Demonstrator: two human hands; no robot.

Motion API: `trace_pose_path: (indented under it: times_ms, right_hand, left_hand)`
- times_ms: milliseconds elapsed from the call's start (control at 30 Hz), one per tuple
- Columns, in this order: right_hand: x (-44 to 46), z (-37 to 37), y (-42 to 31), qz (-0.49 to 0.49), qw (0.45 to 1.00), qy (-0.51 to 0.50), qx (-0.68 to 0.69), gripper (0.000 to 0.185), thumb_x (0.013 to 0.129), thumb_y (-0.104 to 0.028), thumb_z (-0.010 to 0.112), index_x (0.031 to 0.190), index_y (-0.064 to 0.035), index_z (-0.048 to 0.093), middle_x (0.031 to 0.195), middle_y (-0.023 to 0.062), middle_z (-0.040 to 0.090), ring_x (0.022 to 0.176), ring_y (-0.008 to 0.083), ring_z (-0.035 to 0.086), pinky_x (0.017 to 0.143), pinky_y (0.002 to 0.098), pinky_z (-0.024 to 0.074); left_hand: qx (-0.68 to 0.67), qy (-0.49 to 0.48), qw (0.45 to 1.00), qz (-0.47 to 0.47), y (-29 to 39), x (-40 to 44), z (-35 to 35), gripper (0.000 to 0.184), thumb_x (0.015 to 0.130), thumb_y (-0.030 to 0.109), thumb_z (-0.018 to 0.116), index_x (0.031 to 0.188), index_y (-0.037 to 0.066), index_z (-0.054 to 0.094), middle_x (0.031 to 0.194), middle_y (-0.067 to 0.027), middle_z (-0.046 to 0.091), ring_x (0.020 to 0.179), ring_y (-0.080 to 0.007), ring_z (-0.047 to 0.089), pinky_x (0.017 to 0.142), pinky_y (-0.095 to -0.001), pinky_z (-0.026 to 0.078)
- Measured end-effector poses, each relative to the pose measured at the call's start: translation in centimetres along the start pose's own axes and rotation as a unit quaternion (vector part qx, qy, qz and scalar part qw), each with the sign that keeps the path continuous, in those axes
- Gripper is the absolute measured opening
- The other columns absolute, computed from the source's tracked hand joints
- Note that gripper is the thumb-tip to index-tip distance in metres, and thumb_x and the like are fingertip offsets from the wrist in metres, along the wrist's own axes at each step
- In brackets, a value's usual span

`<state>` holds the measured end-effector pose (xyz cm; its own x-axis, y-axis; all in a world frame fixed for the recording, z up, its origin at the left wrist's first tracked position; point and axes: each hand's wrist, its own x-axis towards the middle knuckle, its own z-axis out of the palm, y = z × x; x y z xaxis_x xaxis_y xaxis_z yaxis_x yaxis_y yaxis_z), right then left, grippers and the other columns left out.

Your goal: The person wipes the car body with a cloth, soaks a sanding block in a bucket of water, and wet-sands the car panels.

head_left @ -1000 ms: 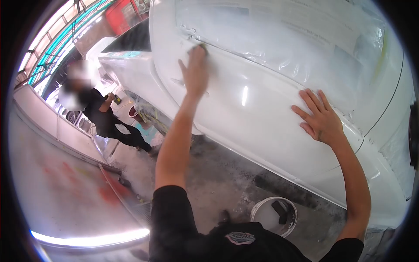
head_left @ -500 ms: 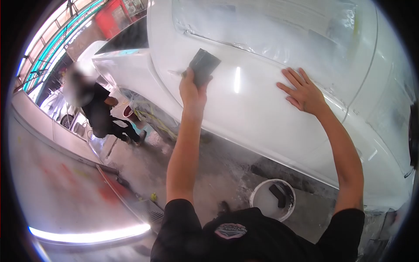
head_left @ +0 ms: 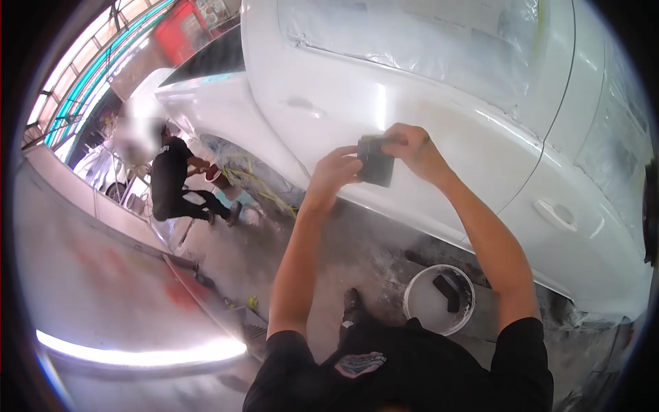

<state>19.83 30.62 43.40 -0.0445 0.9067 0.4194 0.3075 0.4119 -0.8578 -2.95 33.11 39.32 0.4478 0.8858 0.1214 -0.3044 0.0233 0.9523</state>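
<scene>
A dark grey sheet (head_left: 376, 165), folded at its top, is held between both hands in front of the white car door (head_left: 425, 130). My left hand (head_left: 335, 175) pinches the sheet's left edge. At the upper right corner, the fingers of my right hand (head_left: 413, 147) are closed on the same sheet. Both hands are off the door. Wrinkled clear plastic film (head_left: 412, 41) covers the window above.
A white bucket (head_left: 410, 305) with cloudy liquid and a black block stands on the floor below the car. At left, another person (head_left: 171, 175) in dark clothes bends over a red container (head_left: 212, 173). A lit tube (head_left: 144, 357) lies lower left.
My right hand has left the door and taken hold of the sheet. My left hand has moved right and down with it. The other person has bent toward the red container.
</scene>
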Motion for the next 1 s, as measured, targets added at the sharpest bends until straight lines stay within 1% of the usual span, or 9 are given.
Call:
trace_pose_path:
  times_ms: [67, 100, 200, 233, 400, 500, 600, 867, 1000]
  right_hand:
    - [1.1, 0.2, -1.1, -0.009, 0.995, -0.06, -0.081, 0.02, 0.083, -0.011, 0.072, 0.097, 0.0028, 0.071, 0.08, 0.0155, 0.071, 0.075, 0.0205, 0.068, 0.072, 0.0343, 0.0529]
    - [1.8, 1.0, -2.4, 0.009, 0.989, -0.084, -0.124, 0.018, 0.086, -0.009, 0.068, 0.101, -0.0001, 0.071, 0.081, 0.0168, 0.072, 0.077, 0.027, 0.07, 0.073, 0.0378, 0.0533]
    - [5.4, 4.3, -0.5, -0.04, 0.977, -0.035, -0.205, 0.015, 0.088, -0.007, 0.066, 0.102, -0.0035, 0.071, 0.085, 0.0158, 0.072, 0.079, 0.0278, 0.069, 0.076, 0.0376, 0.0519]
    - [6.8, 4.6, -0.4, -0.024, 0.968, -0.056, -0.243, 0.025, 0.091, -0.012, 0.064, 0.115, -0.0056, 0.069, 0.094, 0.018, 0.073, 0.088, 0.0387, 0.069, 0.08, 0.0447, 0.0548]
    - [10.7, 4.2, 1.1, -0.151, 0.856, 0.015, -0.495, 0.046, 0.092, -0.015, 0.065, 0.138, -0.0104, 0.059, 0.122, 0.0141, 0.066, 0.118, 0.0328, 0.059, 0.102, 0.046, 0.0478]
    - [11.5, 1.3, 0.7, -0.217, 0.78, 0.087, -0.58, 0.037, 0.086, -0.006, 0.065, 0.124, -0.0052, 0.069, 0.129, 0.0193, 0.061, 0.13, 0.0385, 0.053, 0.115, 0.0492, 0.0403]
    - [11.8, -0.9, 2.3, -0.243, 0.726, 0.091, -0.637, 0.038, 0.088, -0.005, 0.063, 0.126, -0.0051, 0.067, 0.137, 0.0213, 0.056, 0.137, 0.0396, 0.048, 0.119, 0.0523, 0.036]
    - [11.9, -1.9, 4.9, -0.254, 0.721, 0.09, -0.639, 0.05, 0.087, -0.012, 0.065, 0.137, -0.009, 0.06, 0.146, 0.0213, 0.05, 0.14, 0.0386, 0.045, 0.121, 0.0545, 0.0338]
    - [11.9, -2.0, 4.7, -0.258, 0.726, 0.091, -0.631, 0.049, 0.086, -0.012, 0.065, 0.135, -0.0078, 0.061, 0.144, 0.0225, 0.051, 0.14, 0.0389, 0.047, 0.119, 0.0558, 0.0351]
  left_hand:
    - [0.072, -0.075, 0.995, -0.011, 0.3, 2.4, -1.5, 0.046, 0.096, 0.017, 0.07, 0.135, -0.004, 0.057, 0.116, -0.0117, 0.07, 0.104, -0.0196, 0.067, 0.095, -0.0332, 0.053]
    - [0.101, -0.069, 0.992, 0.013, -0.3, 3.7, -1.7, 0.045, 0.096, 0.02, 0.073, 0.132, -0.005, 0.061, 0.115, -0.0095, 0.07, 0.1, -0.0159, 0.067, 0.092, -0.0305, 0.053]
    - [0.006, 0.003, 0.999, 0.034, -1.4, 6.6, -2.2, 0.04, 0.095, 0.023, 0.075, 0.123, -0.005, 0.068, 0.109, -0.0061, 0.071, 0.095, -0.0124, 0.064, 0.086, -0.0293, 0.051]
    - [0.002, 0.024, 0.999, 0.041, -1.2, 8.2, -3.1, 0.038, 0.095, 0.023, 0.075, 0.122, -0.004, 0.069, 0.107, -0.0059, 0.072, 0.094, -0.0126, 0.064, 0.085, -0.0295, 0.051]
    - [0.046, 0.205, 0.976, 0.062, 3.2, 15.2, -10.3, 0.036, 0.093, 0.023, 0.077, 0.115, -0.005, 0.073, 0.1, -0.0067, 0.073, 0.088, -0.0148, 0.064, 0.079, -0.0303, 0.051]
    - [0.072, 0.265, 0.941, 0.2, 8.0, 20.0, -15.2, 0.037, 0.087, 0.017, 0.08, 0.114, -0.007, 0.073, 0.105, -0.0109, 0.074, 0.092, -0.0189, 0.065, 0.085, -0.0338, 0.051]
    - [0.053, 0.285, 0.909, 0.299, 12.5, 25.2, -17.3, 0.033, 0.084, 0.016, 0.083, 0.107, -0.006, 0.075, 0.1, -0.0095, 0.074, 0.088, -0.0185, 0.066, 0.081, -0.033, 0.052]
    - [0.221, 0.33, 0.84, 0.37, 14.4, 31.9, -17.7, 0.03, 0.084, 0.017, 0.084, 0.1, -0.007, 0.077, 0.087, -0.0087, 0.075, 0.076, -0.0175, 0.065, 0.074, -0.0321, 0.052]
    - [0.219, 0.323, 0.86, 0.328, 14.3, 32.3, -18.4, 0.028, 0.084, 0.015, 0.083, 0.099, -0.007, 0.077, 0.089, -0.0116, 0.076, 0.078, -0.0188, 0.068, 0.075, -0.0322, 0.053]
